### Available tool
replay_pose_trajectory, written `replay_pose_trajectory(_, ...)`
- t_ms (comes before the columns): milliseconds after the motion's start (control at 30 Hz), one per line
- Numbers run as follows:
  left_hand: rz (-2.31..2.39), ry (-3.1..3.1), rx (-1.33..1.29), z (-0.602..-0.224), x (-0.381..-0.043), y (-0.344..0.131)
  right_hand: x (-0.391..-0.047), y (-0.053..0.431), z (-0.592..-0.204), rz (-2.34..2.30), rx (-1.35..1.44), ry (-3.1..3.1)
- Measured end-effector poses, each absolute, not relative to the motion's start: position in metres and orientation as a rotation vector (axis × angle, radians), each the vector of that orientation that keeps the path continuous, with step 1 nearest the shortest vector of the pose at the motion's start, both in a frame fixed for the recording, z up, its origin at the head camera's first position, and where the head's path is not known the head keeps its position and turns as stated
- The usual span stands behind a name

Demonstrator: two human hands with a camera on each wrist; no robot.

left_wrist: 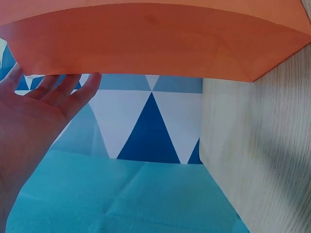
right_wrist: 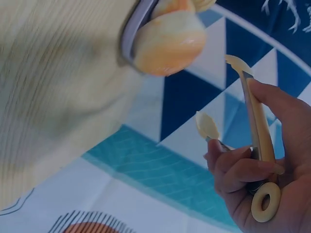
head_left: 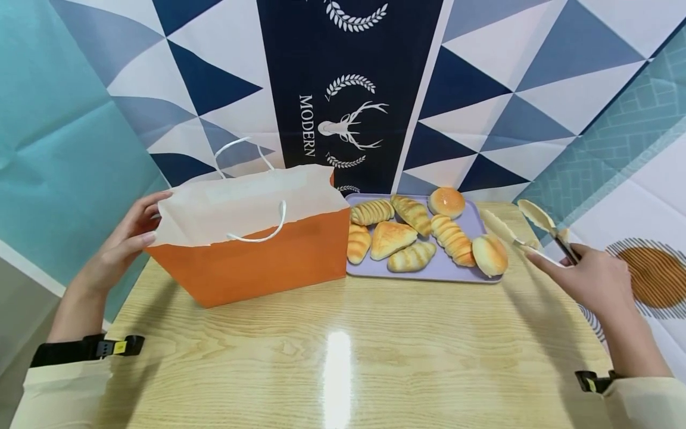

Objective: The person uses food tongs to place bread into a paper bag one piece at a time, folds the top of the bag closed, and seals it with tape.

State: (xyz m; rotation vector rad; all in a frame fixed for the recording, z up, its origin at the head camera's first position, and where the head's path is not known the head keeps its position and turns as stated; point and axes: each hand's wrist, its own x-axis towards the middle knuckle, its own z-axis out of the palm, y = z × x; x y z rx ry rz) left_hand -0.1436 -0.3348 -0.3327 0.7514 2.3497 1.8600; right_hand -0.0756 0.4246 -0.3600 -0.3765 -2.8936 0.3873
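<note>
My left hand is at the left end of an orange paper bag with a white inside and white cord handles. Its thumb and fingers lie spread along the bag's edge; in the left wrist view the fingers reach out loosely beside the orange side. My right hand holds cream-tipped tongs with their two arms apart and nothing between the tips. In the right wrist view, the fingers curl round the tongs' handle. The tongs are just right of a lilac tray of breads.
Several breads lie on the tray, among them a round bun, another bun at the right rim and a triangular bread. The bag stands directly left of the tray on a wooden table. Patterned cloth hangs behind.
</note>
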Motion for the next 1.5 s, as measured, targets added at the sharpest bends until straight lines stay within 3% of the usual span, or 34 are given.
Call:
replay_pose_trajectory(367,1.850,2.355,0.795,-0.334,-0.150,-0.340,-0.047,0.396,-0.369,0.387,-0.122,-2.878)
replay_pose_trajectory(1167,1.867,2.348,0.744,-0.334,-0.145,-0.337,-0.033,0.403,-0.390,0.440,-0.148,-3.016)
replay_pose_trajectory(1500,1.875,2.311,0.843,-0.335,-0.145,-0.337,-0.034,0.409,-0.390,0.418,-0.148,-3.037)
